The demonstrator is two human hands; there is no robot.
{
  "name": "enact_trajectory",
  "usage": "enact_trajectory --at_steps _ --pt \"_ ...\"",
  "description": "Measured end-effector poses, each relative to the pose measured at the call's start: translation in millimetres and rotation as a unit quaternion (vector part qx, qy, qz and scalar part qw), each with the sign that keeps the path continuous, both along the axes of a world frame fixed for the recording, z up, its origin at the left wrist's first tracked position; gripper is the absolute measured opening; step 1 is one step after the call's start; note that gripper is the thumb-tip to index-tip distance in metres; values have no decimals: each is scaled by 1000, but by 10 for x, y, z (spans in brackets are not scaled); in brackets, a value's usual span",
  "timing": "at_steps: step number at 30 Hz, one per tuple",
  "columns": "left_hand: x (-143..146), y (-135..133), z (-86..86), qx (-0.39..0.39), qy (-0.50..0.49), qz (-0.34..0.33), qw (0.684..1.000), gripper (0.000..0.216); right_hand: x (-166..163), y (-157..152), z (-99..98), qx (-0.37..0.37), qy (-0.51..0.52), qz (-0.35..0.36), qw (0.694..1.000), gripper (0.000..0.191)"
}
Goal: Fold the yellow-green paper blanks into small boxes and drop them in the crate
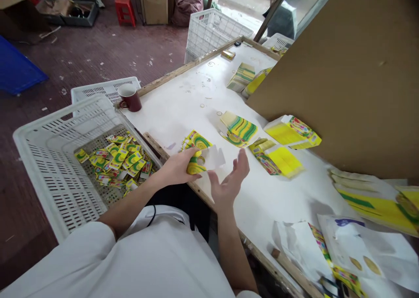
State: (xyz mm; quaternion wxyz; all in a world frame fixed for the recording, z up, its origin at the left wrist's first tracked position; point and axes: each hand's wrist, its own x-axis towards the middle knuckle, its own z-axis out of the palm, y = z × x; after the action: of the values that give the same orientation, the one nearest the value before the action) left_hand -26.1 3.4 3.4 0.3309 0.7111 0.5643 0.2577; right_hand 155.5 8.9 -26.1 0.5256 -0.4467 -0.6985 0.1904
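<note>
My left hand [176, 168] is closed around a small yellow-and-green carton [194, 165], whose white open end points to the right. Just right of that end, my right hand [229, 182] is held palm up with its fingers spread and nothing in it. Behind the carton, a small pile of matching yellow cartons [199, 138] lies on the white table [183, 101]. To my left, a white plastic crate [52, 147] holds many small yellow cartons [119, 158] in a loose heap.
A dark red mug [132, 101] stands at the table's left corner. Larger yellow boxes [240, 130] and bundles of flat cartons [244, 74] lie farther right, by a big brown cardboard sheet [353, 84]. White paper sheets [369, 250] lie at lower right.
</note>
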Motion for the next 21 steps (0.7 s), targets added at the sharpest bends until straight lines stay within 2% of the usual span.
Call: enact_trajectory --at_steps 2,3,5,6,8,10,13,15,17,19,21 --pt "64 -28 -47 42 3 -9 999 76 -53 6 -35 -150 138 53 978 81" --pt "82 -43 -66 65 0 -26 998 78 -80 15 -50 -230 197 104 947 74" --pt "97 -67 -98 101 -2 -57 993 78 -128 38 -74 -362 277 196 868 59" --pt "97 -75 -111 113 4 -65 991 75 -146 50 -84 -402 300 224 836 55" --pt "88 -80 -135 122 24 -67 990 67 -163 70 -108 -429 316 249 809 56" --pt "71 -69 -162 113 38 -62 991 60 -156 70 -135 -409 313 246 821 66" --pt "51 -26 -227 74 24 -60 995 63 -127 25 -154 -335 251 240 876 75" --pt "52 11 -283 69 -5 -62 996 71 -109 -14 -148 -272 152 236 920 68" --pt "58 41 -321 98 -31 -42 994 75 -94 -31 -148 -213 63 215 951 56" --pt "54 53 -315 127 -29 -6 991 71 -79 -16 -170 -167 38 166 971 48" --pt "27 47 -266 127 1 20 992 64 -65 15 -208 -139 41 118 982 47"
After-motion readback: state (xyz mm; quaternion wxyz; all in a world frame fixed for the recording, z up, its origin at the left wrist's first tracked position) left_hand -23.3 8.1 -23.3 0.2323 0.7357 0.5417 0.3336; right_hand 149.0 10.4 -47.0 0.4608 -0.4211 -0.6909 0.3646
